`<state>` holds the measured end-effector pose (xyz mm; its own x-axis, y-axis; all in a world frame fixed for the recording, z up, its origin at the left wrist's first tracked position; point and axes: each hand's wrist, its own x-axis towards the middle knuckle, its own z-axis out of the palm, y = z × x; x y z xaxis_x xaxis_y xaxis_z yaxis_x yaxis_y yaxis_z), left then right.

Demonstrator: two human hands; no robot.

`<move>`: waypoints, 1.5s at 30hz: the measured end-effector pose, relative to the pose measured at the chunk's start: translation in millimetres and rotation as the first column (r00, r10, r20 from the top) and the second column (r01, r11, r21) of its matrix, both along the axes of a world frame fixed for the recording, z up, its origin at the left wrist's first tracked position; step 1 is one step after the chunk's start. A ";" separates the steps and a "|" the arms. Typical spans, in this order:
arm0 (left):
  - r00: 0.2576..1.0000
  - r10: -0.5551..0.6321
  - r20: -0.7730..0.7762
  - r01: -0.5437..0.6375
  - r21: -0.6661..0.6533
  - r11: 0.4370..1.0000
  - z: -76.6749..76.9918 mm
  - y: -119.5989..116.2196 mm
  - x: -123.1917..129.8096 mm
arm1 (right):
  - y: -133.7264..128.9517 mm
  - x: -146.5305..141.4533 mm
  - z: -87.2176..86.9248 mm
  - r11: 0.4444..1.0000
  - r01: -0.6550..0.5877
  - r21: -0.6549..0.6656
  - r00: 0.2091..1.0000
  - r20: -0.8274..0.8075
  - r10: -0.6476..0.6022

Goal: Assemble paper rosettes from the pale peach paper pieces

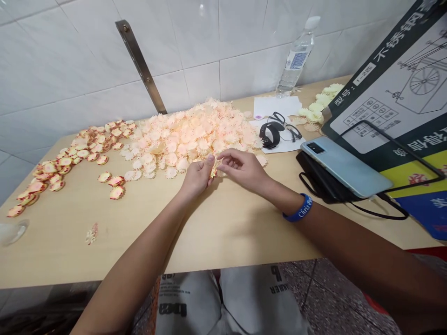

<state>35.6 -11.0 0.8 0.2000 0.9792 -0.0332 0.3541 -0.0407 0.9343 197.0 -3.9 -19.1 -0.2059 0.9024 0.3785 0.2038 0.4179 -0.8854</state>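
In the centre of the frame, the left hand pinches a small yellow-and-red flower piece between thumb and fingers. The right hand curls its fingers just beside it; whether the fingertips grip it, I cannot tell. Behind the hands, thin, pale pink discs with frilled, toothed edges heap up in a loose, feathery mound. From the left of the frame toward the upper left runs a trail of thicker, layered yellow flowers with jagged red rims. A crumbly scrap lies lower left on the smooth, wood-toned desk. At upper right stands a clear plastic bottle; at right, a glossy, pale blue, round-cornered phone rests on a black case.
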 end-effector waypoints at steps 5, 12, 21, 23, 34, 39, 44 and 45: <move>0.999 -0.033 0.030 0.033 0.012 0.999 -1.6 1.0 0.3 | 0.4 -1.9 2.1 0.998 -0.007 0.055 1.000 0.005 0.006; 0.998 -0.055 0.029 0.051 0.124 0.991 1.1 -3.4 5.5 | 3.9 -2.4 6.5 0.988 -0.022 -0.156 0.972 -0.233 -0.015; 0.992 -0.122 0.038 0.116 0.143 0.983 -2.1 -7.3 14.4 | 16.6 13.1 15.7 0.948 0.133 -0.289 0.897 -0.371 -0.239; 0.990 -0.139 -0.034 0.143 0.168 0.975 -2.9 -9.6 11.6 | 26.9 29.5 15.7 0.921 0.292 -0.257 0.846 -0.380 -0.374; 0.948 0.010 0.319 -0.050 0.116 0.992 -3.3 -5.8 10.0 | 10.1 17.6 23.6 0.965 0.109 -0.238 0.907 -0.374 -0.194; 0.913 -0.065 0.402 0.059 0.026 0.998 -3.8 -8.4 13.9 | 2.9 9.9 23.6 0.945 -0.093 -0.312 0.864 -0.496 -0.079; 0.941 -0.052 0.334 0.046 0.028 0.999 -1.0 -7.0 13.2 | 1.8 7.2 21.5 0.911 -0.172 -0.375 0.865 -0.500 -0.042; 0.950 -0.053 0.307 0.040 0.050 0.998 -0.3 -6.6 12.5 | 1.5 6.0 20.7 0.913 -0.168 -0.372 0.869 -0.494 -0.042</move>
